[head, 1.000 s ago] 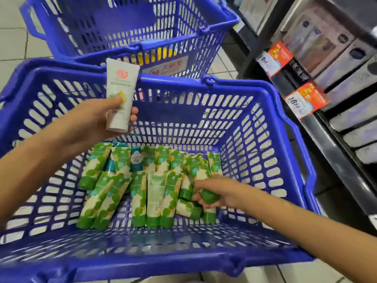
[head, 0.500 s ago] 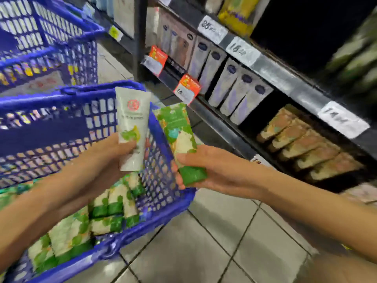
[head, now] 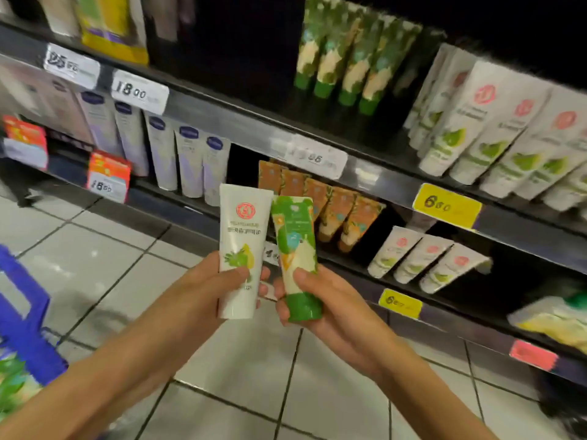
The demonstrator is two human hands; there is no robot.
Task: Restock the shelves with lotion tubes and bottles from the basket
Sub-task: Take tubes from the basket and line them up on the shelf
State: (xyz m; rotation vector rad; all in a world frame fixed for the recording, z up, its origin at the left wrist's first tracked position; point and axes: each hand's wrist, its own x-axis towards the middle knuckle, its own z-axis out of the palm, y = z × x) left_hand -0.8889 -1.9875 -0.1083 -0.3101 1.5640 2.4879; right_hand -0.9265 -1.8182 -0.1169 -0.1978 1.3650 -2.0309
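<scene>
My left hand (head: 203,287) grips a white lotion tube (head: 242,236) with a red round logo, held upright. Right beside it, my right hand (head: 320,300) grips a green and cream tube (head: 295,239) with its green cap down. Both tubes are raised in front of the dark shelves (head: 365,179). Matching green tubes (head: 346,65) stand on the upper shelf, and matching white tubes (head: 495,134) lean at the upper right. The blue basket (head: 25,315) shows only at the left edge, with green tubes (head: 12,382) inside it.
Purple-white tubes (head: 178,154) and orange tubes (head: 336,211) fill the middle shelf. A few white tubes (head: 422,258) lie on the lower shelf. Price tags (head: 446,203) line the shelf edges. The floor (head: 104,249) is light tile.
Both hands lifted away from the basket and came together in front of the shelves, each with its tube. My view swung right, so the basket slid to the left edge.
</scene>
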